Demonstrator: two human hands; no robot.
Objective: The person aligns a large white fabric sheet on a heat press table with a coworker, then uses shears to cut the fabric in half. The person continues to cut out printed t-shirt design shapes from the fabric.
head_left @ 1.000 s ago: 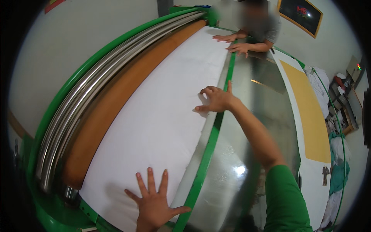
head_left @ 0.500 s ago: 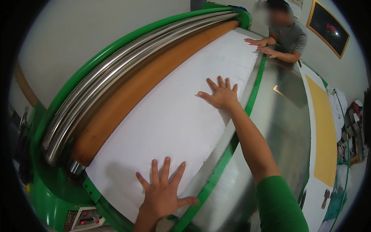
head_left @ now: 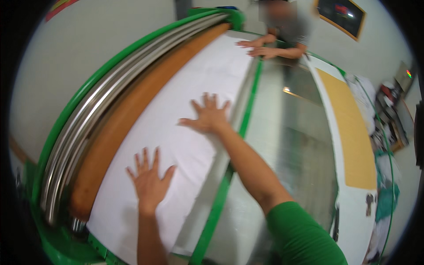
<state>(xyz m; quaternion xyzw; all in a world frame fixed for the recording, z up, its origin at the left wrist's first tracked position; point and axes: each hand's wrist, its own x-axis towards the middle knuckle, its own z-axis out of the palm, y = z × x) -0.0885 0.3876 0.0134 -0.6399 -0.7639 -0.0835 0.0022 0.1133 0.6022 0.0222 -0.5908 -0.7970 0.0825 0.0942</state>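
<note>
A smooth white sheet (head_left: 132,207) lies along a brown roller (head_left: 115,137), reaching to a green strip (head_left: 212,221) on its right. My left hand (head_left: 150,181) is spread flat on the sheet's lower part, fingers apart. Farther along, my right hand (head_left: 205,115) also rests spread on the sheet, its forearm crossing the green strip. At the far end, a co-worker (head_left: 289,33) leans over with both hands (head_left: 260,51) on or just above the sheet's edge. The picture is blurred.
Shiny steel rollers (head_left: 84,123) sit in a curved green frame (head_left: 90,81) on the left. A pale metal bed (head_left: 269,132) lies right of the strip, with a yellow sheet (head_left: 346,128) on a white strip beyond. White and teal cloth bundles (head_left: 386,198) lie at the far right.
My left hand has slid forward over the sheet, away from me. My right hand has left the green strip and moved left onto the sheet, toward the brown roller.
</note>
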